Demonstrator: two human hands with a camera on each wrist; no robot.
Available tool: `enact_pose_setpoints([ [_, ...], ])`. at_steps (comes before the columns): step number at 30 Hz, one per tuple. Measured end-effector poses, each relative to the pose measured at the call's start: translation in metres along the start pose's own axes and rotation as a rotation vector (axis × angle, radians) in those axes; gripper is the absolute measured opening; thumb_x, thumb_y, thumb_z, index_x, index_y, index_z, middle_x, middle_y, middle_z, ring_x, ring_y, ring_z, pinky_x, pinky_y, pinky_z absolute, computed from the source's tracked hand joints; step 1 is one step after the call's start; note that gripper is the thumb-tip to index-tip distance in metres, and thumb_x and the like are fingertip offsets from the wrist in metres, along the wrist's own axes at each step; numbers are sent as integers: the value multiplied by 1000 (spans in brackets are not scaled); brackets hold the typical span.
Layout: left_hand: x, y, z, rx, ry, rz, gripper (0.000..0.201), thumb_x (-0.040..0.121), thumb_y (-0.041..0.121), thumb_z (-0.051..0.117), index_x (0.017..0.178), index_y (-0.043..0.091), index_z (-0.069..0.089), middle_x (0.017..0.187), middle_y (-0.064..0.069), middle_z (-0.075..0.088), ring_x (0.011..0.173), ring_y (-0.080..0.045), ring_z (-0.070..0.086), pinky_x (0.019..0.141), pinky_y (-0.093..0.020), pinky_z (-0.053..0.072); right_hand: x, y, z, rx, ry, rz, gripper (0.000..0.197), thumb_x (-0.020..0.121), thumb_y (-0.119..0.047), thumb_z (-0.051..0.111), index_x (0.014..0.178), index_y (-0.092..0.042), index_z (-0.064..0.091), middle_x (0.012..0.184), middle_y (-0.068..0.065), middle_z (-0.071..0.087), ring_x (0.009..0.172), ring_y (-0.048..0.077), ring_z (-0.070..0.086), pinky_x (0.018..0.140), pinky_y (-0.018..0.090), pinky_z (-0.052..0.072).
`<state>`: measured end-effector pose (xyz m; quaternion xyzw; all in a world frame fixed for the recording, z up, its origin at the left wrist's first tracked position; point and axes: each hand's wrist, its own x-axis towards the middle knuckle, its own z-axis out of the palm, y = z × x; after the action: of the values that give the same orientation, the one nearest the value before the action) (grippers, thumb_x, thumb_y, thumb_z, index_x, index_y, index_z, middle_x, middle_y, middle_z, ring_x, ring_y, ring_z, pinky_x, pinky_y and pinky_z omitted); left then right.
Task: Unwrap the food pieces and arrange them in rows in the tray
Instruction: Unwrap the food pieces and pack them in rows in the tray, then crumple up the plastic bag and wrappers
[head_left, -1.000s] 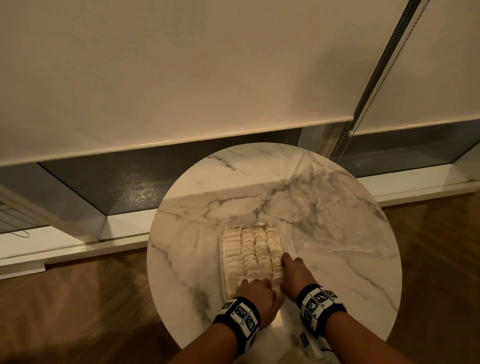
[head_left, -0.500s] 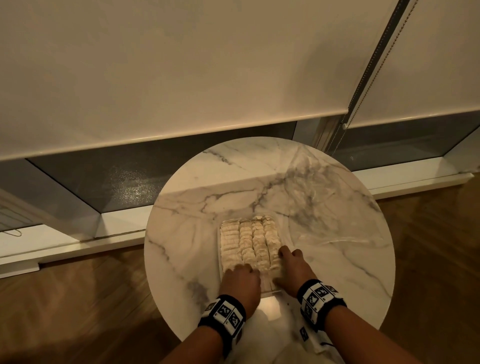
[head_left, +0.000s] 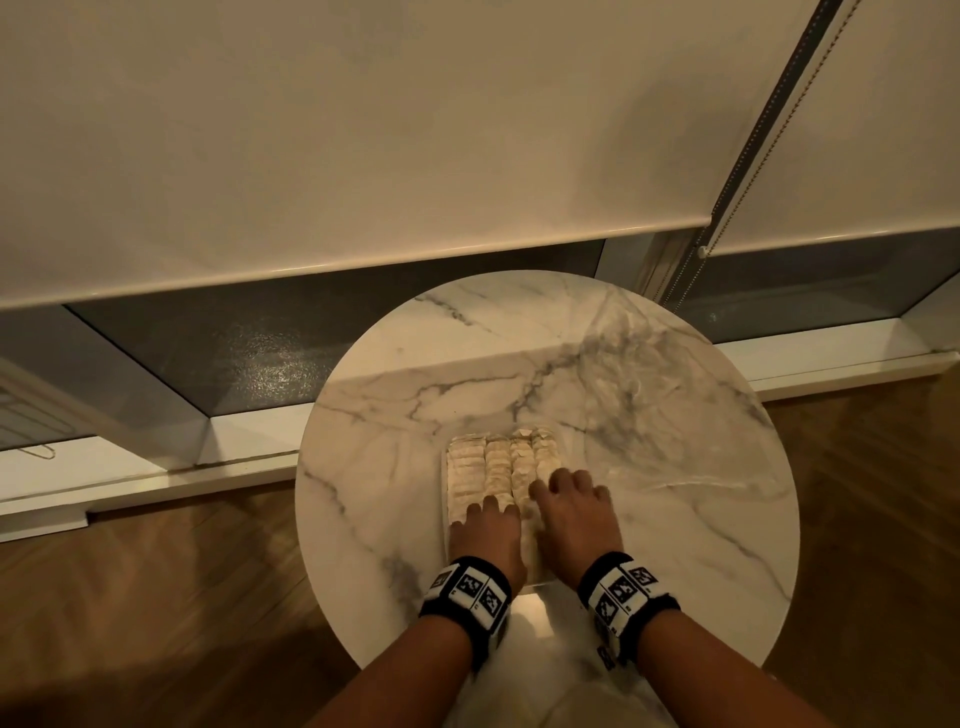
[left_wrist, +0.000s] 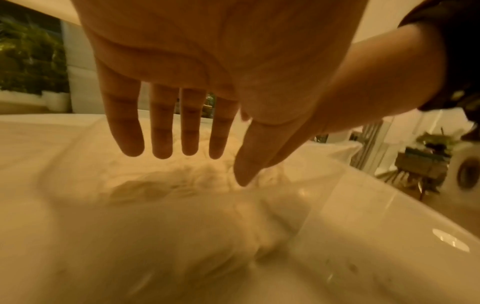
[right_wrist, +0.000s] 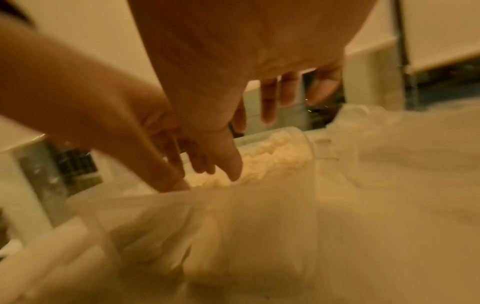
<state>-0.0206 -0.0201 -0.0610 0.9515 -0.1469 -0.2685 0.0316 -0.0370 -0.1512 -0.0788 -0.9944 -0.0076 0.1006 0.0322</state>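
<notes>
Left hand (head_left: 485, 530) hovers over the near end of the tray (head_left: 445, 499), fingers straight and spread, gripping nothing. The tray sits mid-table (head_left: 374, 467), and the pieces (head_left: 498, 462) fill its far part in four neat rows. Right hand (head_left: 569, 512) is just beside the left, fingers loosely spread, thumb tip down by the nearest pieces, clamped on nothing. Clear wrap (head_left: 649, 395) lies crumpled to the right. Judging by this, unwrapping looks done and the rows nearly complete; only the near end, hidden under the hands, may need tidying.
</notes>
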Motion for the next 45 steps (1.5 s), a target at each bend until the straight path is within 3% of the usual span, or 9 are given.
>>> enact_pose_setpoints([
  [2,6,6,-5,-13,-42,-15,60,87,39,65,140,21,42,140,-7,40,128,-29,40,102,-45,40,4,-8,-1,-2,-88,-127,46,82,-29,65,126,-22,54,125,5,57,116,27,50,88,39,46],
  [7,16,1,4,39,-106,-62,80,80,36,76,145,23,32,147,-7,31,134,-30,34,104,-47,40,11,-12,-2,13,-282,-73,64,81,-36,73,137,-20,44,137,9,47,127,28,44,96,40,46],
  [15,18,-5,4,37,-129,-50,90,74,34,80,145,24,26,147,-7,29,134,-30,34,103,-48,40,14,-14,3,-25,-319,-60,70,80,-33,74,140,-16,42,141,13,41,130,31,40,99,43,47],
  [26,6,-38,-7,-126,252,-13,47,89,32,58,134,22,45,135,-4,43,124,-24,42,101,-35,43,25,-2,-10,211,-238,-26,54,90,-33,57,142,-25,43,140,6,43,127,29,41,96,42,49],
  [33,-7,-74,11,-491,199,-187,49,90,21,59,135,19,40,110,-9,61,101,-25,60,81,-31,49,8,53,-16,402,358,226,44,77,-20,70,120,-19,65,123,8,59,115,30,48,92,43,49],
  [35,-9,-74,12,-526,212,-196,51,90,24,61,136,19,40,108,-8,63,99,-24,61,83,-33,51,4,75,-14,283,345,372,60,70,-21,72,129,-23,59,135,9,52,124,33,42,97,48,45],
  [38,-13,-71,10,-475,237,-214,50,91,41,57,136,27,39,117,-3,59,106,-21,59,86,-34,51,-3,110,-9,119,53,555,80,76,-27,67,147,-37,32,159,8,22,145,32,17,116,54,22],
  [41,-19,-64,5,-423,281,-226,47,91,48,53,134,32,41,124,1,56,112,-19,57,86,-33,51,-6,140,-1,70,-96,604,56,86,-30,59,138,-41,44,159,2,23,148,30,10,119,58,10],
  [45,-28,-46,-2,-410,349,-223,43,91,44,56,131,31,48,123,3,57,113,-17,56,88,-33,51,-8,161,-7,65,-28,566,22,93,-30,53,108,-38,66,132,-6,56,131,23,39,115,55,21],
])
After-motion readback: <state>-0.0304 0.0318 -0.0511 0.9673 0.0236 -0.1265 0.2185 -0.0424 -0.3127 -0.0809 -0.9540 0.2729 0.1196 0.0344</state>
